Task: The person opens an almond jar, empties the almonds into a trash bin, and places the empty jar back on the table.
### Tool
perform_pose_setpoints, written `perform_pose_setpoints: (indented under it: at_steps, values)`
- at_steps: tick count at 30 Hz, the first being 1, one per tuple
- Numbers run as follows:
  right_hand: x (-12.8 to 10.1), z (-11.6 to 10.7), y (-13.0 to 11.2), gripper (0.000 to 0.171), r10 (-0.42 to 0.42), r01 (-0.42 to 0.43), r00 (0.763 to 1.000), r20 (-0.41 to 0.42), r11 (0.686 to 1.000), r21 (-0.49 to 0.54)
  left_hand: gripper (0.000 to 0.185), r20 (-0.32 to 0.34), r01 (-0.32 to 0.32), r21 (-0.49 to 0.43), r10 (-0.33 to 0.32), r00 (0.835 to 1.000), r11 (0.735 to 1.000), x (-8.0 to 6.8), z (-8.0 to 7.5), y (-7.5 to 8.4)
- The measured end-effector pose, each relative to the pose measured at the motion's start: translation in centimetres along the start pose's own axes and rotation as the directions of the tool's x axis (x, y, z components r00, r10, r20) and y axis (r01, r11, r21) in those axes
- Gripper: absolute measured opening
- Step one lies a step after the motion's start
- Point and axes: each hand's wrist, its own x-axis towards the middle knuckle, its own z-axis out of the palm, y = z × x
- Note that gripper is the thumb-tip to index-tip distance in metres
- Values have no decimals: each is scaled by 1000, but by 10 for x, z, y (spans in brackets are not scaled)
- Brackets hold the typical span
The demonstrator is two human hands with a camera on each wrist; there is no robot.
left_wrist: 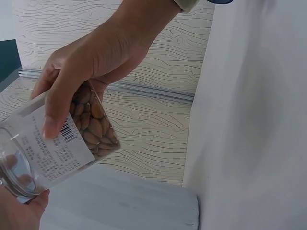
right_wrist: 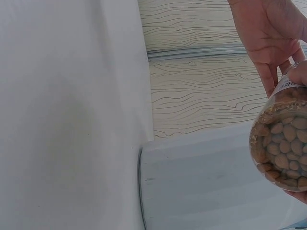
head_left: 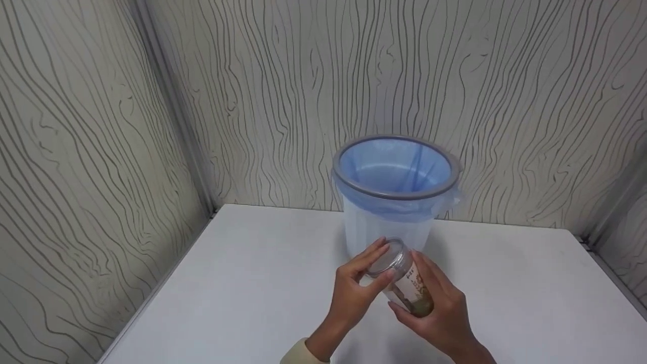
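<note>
My right hand steadies the almond jar while my left hand grips its lid to twist.

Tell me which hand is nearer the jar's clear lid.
Left. The left hand grips the lid of the jar; the right hand holds the jar's body, lower down.

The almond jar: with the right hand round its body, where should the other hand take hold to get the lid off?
At the clear lid, from the upper end. The jar is tilted, its lid toward the bin, and the right hand wraps the lower body. The left hand already curls round the lid's rim from the left; the round, narrow cap probably suits that fingertip grip.
</note>
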Motion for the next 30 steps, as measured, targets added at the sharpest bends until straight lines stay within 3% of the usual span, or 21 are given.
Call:
perform_pose_setpoints:
  at_steps: [15,23,30]
  values:
    - [0,-1,-1,107,-16,16,1000,9,1000,-13,41,-19,19,46,-18,1000,999,-1,0,1]
    - [-2,1,0,104,-29,29,1000,-5,999,-17,41,-24,-3,61,5,1000,998,-1,0,1]
    - [0,1,-2,99,-25,26,1000,10,999,-30,40,-44,24,75,-21,999,997,-1,1,1]
